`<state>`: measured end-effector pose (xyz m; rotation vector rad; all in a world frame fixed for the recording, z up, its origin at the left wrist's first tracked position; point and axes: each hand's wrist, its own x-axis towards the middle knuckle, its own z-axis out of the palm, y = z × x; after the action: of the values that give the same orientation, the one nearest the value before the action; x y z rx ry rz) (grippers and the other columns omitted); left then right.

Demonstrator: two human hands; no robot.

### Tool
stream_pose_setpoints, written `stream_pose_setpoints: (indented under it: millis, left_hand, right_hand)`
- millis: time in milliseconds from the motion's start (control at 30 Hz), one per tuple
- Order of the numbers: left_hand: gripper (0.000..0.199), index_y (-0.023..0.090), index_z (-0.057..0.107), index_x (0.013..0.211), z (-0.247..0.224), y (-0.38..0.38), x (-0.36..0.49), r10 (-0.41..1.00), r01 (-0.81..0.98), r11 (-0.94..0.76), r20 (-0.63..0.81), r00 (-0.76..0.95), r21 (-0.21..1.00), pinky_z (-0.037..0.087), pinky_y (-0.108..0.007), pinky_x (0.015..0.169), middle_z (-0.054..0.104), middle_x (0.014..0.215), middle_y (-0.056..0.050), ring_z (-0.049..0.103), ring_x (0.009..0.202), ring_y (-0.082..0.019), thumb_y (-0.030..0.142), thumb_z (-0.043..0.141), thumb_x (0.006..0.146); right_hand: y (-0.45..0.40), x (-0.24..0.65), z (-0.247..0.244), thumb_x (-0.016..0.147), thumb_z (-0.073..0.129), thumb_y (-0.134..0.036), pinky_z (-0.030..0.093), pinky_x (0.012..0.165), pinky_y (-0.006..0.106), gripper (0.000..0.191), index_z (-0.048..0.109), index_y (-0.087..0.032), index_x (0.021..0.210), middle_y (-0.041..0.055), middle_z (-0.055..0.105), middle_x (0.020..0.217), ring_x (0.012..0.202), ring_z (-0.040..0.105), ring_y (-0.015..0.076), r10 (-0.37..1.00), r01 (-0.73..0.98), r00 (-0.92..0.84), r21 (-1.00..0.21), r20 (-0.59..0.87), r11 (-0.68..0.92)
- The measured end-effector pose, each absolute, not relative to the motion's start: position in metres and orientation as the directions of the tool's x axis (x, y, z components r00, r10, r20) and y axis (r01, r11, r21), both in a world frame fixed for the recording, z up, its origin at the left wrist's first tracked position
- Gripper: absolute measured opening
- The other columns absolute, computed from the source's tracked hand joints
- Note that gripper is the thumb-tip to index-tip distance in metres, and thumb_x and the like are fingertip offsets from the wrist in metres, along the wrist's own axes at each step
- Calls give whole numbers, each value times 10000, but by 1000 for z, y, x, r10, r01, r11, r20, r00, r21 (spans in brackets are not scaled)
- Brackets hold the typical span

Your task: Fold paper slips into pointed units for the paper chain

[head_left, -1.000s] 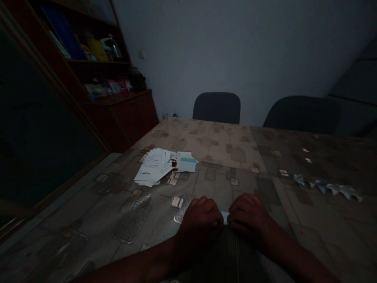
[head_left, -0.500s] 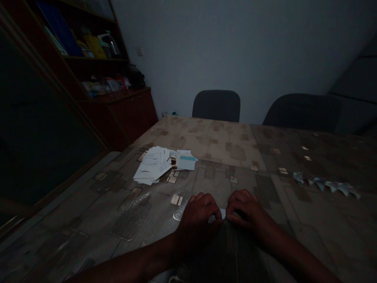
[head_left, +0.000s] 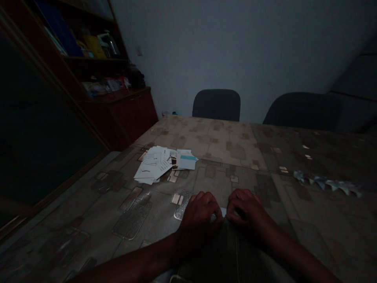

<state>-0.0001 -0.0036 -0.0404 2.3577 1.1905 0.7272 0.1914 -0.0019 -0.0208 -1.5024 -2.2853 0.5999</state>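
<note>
Left hand, right hand low over counter; each grip pinched closed on paper between them, likely steadying both ends. Cards beyond left hand, seemingly set within reach.

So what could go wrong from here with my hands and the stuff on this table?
The small white paper-like piece is mostly hidden between your left hand and right hand, so in this dim light it might crease crookedly unnoticed.
The loose, overlapping pile of white printed papers could scatter if bumped.
The jagged, pale, pointed strip on the right might get knocked by a wide sweep of your right arm.
</note>
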Motion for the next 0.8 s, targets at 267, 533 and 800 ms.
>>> stream_pose_setpoints:
  millis: [267,533,800]
  left_hand:
    - [72,182,603,782,-45,-2,-1,835,615,-538,263,484,576,343,-312,726,573,854,-16,501,838,-193,170,672,797]
    - [90,184,608,782,-41,-1,-1,842,611,-520,239,483,597,346,-315,742,587,856,-14,517,844,-194,173,698,781]
    - [76,183,611,768,-37,1,0,848,627,-501,195,493,596,343,-313,749,596,846,-10,522,843,-189,182,678,802]
  right_hand:
    - [-2,192,-26,716,695,-75,347,787,354,154,646,-215,757,15,618,844,874,528,218,930,779,-359,-523,79,345]
    - [-2,192,-29,725,674,-88,345,784,352,138,634,-220,738,13,614,838,868,531,215,930,798,-358,-489,86,352]
    - [-1,189,-26,725,667,-88,345,780,343,128,643,-213,716,10,614,812,849,533,209,936,803,-342,-491,85,338]
